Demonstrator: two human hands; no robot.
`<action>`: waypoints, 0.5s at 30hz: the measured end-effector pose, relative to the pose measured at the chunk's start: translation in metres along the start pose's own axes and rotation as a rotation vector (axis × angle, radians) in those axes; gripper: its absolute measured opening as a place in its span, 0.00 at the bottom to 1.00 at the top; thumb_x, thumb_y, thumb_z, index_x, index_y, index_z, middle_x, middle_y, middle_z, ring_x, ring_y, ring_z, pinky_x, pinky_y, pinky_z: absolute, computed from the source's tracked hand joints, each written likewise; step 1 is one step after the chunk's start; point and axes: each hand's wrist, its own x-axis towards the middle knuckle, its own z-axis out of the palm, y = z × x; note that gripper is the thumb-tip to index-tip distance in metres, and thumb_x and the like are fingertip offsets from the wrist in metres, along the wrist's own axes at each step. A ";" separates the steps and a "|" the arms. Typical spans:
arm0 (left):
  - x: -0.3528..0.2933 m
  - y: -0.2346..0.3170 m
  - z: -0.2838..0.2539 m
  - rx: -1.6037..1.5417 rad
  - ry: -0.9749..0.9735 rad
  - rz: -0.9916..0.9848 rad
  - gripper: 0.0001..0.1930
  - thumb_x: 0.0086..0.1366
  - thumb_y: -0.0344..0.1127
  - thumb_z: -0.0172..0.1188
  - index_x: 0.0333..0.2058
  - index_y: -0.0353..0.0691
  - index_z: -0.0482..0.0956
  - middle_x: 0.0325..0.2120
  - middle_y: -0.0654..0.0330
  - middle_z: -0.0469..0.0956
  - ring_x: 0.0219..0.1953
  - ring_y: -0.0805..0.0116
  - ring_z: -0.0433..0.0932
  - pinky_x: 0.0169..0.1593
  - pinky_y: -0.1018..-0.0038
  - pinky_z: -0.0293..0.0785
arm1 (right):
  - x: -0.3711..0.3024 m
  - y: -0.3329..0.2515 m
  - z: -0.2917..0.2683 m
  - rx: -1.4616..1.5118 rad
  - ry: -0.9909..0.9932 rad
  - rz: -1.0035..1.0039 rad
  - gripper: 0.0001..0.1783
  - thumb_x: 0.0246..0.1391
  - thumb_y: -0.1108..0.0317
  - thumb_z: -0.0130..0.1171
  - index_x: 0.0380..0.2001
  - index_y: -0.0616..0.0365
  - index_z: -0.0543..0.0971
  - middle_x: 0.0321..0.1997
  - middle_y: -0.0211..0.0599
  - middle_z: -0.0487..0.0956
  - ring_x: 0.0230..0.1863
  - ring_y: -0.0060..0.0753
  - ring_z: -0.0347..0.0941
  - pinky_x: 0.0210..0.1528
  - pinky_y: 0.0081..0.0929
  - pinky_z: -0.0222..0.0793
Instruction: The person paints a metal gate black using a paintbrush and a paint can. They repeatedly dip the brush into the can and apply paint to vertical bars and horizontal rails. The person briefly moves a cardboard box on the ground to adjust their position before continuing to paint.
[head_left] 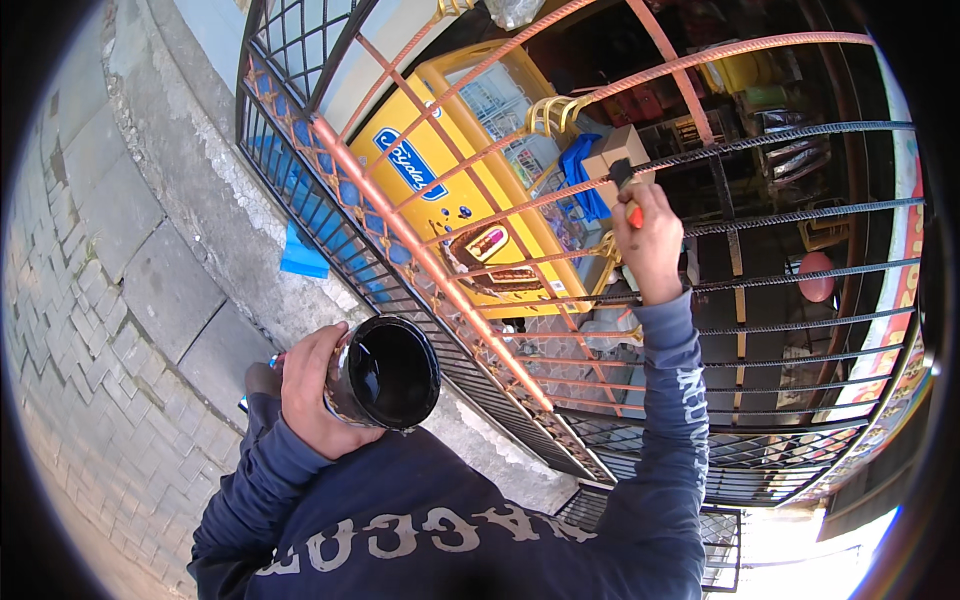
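My right hand point(652, 238) is closed round a paintbrush point(632, 196) with an orange-red handle end. Its dark bristles touch one of the twisted bars of a metal grille point(740, 150). Along this bar, black coating lies to the right of the brush and reddish-brown metal to the left. My left hand point(315, 390) grips an open can of black paint point(392, 370) from its side, low in front of my body. Dark glossy paint shows inside the can, and drips mark its outside.
Behind the bars stands a yellow chest freezer point(480, 200) with a cardboard box point(612, 150) by it. A copper-coloured rail point(430, 260) runs diagonally beside black lattice fencing point(310, 215). At left lie a concrete ledge point(190, 190) and grey paving point(110, 330). A blue sheet point(303, 255) sits on the ledge.
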 end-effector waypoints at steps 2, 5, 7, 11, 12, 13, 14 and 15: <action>0.001 0.001 -0.001 -0.009 -0.008 0.009 0.58 0.26 0.37 0.85 0.63 0.34 0.69 0.55 0.46 0.76 0.57 0.44 0.75 0.62 0.56 0.68 | -0.010 -0.005 0.011 0.109 0.019 -0.037 0.06 0.53 0.75 0.63 0.35 0.57 0.79 0.40 0.46 0.80 0.35 0.57 0.80 0.37 0.45 0.77; 0.002 0.003 0.000 0.022 -0.034 -0.011 0.58 0.27 0.38 0.85 0.63 0.34 0.69 0.55 0.46 0.76 0.57 0.44 0.76 0.62 0.56 0.68 | -0.018 -0.005 0.022 -0.034 0.069 -0.188 0.08 0.47 0.77 0.63 0.34 0.56 0.81 0.47 0.42 0.80 0.43 0.52 0.78 0.43 0.42 0.78; 0.002 0.004 0.000 0.035 -0.042 0.002 0.58 0.27 0.38 0.85 0.63 0.33 0.69 0.55 0.46 0.76 0.57 0.43 0.75 0.62 0.56 0.68 | -0.023 -0.002 0.027 -0.212 -0.082 -0.188 0.09 0.44 0.77 0.64 0.32 0.56 0.83 0.48 0.40 0.79 0.47 0.49 0.77 0.45 0.40 0.78; 0.002 0.005 0.002 0.045 -0.055 0.003 0.58 0.28 0.39 0.85 0.63 0.33 0.69 0.56 0.45 0.76 0.58 0.43 0.75 0.63 0.56 0.68 | -0.030 -0.001 0.037 -0.153 -0.331 -0.210 0.07 0.40 0.75 0.66 0.28 0.55 0.84 0.47 0.40 0.79 0.47 0.47 0.74 0.46 0.39 0.78; 0.001 0.005 0.003 0.046 -0.057 0.003 0.58 0.28 0.39 0.85 0.63 0.33 0.69 0.56 0.45 0.75 0.58 0.43 0.75 0.63 0.56 0.68 | -0.030 -0.001 0.039 -0.084 -0.118 -0.294 0.08 0.40 0.75 0.66 0.28 0.54 0.85 0.44 0.40 0.78 0.46 0.47 0.73 0.45 0.38 0.78; 0.001 0.005 0.004 0.047 -0.061 0.003 0.58 0.28 0.39 0.85 0.63 0.33 0.68 0.57 0.45 0.75 0.58 0.43 0.75 0.63 0.56 0.68 | -0.029 -0.002 0.041 -0.134 -0.141 -0.243 0.08 0.40 0.75 0.66 0.28 0.54 0.85 0.43 0.40 0.78 0.45 0.47 0.73 0.45 0.38 0.77; 0.001 0.004 0.004 0.048 -0.067 0.003 0.58 0.28 0.39 0.85 0.63 0.33 0.68 0.57 0.45 0.75 0.58 0.43 0.75 0.63 0.56 0.68 | -0.029 -0.002 0.042 -0.177 -0.157 -0.207 0.07 0.40 0.75 0.66 0.28 0.54 0.85 0.42 0.40 0.78 0.45 0.47 0.73 0.45 0.39 0.77; 0.001 0.005 0.005 0.053 -0.069 0.009 0.58 0.28 0.39 0.85 0.63 0.33 0.68 0.57 0.45 0.75 0.58 0.43 0.75 0.64 0.56 0.68 | -0.028 -0.004 0.043 -0.218 -0.120 -0.184 0.07 0.40 0.75 0.66 0.27 0.54 0.85 0.41 0.40 0.77 0.45 0.47 0.73 0.45 0.39 0.77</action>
